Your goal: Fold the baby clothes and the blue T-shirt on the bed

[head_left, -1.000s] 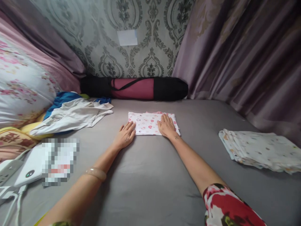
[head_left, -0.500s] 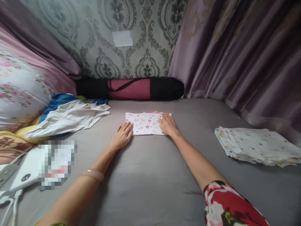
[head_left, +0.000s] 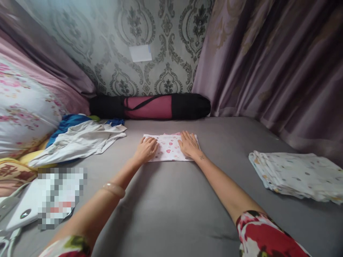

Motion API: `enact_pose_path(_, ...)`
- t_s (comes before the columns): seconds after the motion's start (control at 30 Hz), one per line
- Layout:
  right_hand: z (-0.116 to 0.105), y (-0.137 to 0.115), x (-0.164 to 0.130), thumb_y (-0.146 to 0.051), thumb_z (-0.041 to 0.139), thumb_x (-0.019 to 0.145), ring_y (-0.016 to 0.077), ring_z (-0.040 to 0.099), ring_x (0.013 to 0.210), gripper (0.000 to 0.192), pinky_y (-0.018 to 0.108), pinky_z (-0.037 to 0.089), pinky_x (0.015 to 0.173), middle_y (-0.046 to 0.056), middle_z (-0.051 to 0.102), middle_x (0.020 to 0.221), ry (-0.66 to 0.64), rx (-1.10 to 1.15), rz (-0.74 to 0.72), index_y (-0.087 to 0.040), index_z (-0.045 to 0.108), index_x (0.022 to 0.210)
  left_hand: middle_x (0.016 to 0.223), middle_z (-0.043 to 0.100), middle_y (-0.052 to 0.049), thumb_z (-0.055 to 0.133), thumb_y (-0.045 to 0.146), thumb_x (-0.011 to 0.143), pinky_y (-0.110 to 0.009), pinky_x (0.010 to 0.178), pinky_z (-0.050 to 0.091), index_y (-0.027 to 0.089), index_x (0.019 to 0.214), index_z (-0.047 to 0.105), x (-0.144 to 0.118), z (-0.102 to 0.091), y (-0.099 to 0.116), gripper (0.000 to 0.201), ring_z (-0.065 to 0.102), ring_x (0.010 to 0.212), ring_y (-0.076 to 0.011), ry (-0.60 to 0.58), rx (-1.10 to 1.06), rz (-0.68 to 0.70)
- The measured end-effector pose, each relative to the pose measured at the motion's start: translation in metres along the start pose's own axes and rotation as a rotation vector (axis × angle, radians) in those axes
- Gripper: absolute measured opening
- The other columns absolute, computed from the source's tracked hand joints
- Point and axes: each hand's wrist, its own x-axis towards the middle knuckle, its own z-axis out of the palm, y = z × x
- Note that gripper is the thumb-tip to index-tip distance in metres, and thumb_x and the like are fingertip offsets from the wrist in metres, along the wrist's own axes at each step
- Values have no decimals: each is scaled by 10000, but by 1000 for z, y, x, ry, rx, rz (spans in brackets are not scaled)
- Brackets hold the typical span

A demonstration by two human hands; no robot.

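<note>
Under left hand point(head_left: 147, 150), palm down, fingers slightly bent, and right hand point(head_left: 189, 145), flat, fingers spread: cloth point(head_left: 169, 152), folded into a rectangle, pink edge point(head_left: 176, 133) poking out beyond. Well right of both: stack point(head_left: 297, 175), folded, apparently finished. Left of both: garment point(head_left: 80, 141), rumpled, unfolded.
</note>
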Motion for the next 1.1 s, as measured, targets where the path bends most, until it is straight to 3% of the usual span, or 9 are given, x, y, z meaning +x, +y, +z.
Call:
enact_pose_path(0.17,10,-7,13,-377,242,994,244,233,1445,598,396,108,1182,135,306,1555,-47,33,-50,-43,340,1480,1529,383,-68,236,375,994,-465,1169,209,208,1449,395,43,24,15,510,267,1442,-250,-120,-56,65)
enact_pose_path(0.33,18,-3,16,-381,239,995,242,245,1440,596,390,108,1183,133,317,1551,-34,37,-49,-50,345,1479,1566,303,-73,208,416,996,-500,1165,204,196,1493,319,44,42,17,555,265,1443,-267,-140,-67,38)
enact_pose_path(0.57,7,11,18,-398,212,992,227,212,1455,617,378,130,1180,136,263,1572,-139,66,-89,-60,299,1500,1559,318,-93,230,440,997,-484,1166,206,203,1487,324,42,32,2,553,252,1450,-243,-155,-89,19)
enact_pose_path(0.7,6,28,15,-423,171,987,240,199,1459,642,414,128,1178,153,248,1573,-99,25,-14,-54,297,1498,1539,355,-103,205,462,999,-509,1169,183,195,1469,362,34,32,-13,563,247,1450,-259,-116,-84,-123)
enact_pose_path(0.97,13,33,13,-416,180,990,262,252,1437,638,423,122,1174,159,307,1550,-86,-18,-9,-35,324,1481,1545,342,-107,184,473,994,-521,1166,173,183,1468,354,32,34,-18,581,233,1453,-268,-199,-120,-144)
enact_pose_path(1.1,11,34,13,-426,203,993,269,263,1428,632,437,132,1168,163,314,1547,-102,-10,-21,-42,322,1480,1462,455,-118,241,449,982,-563,1149,165,205,1408,428,43,27,-21,525,385,1366,-276,-208,-97,-113)
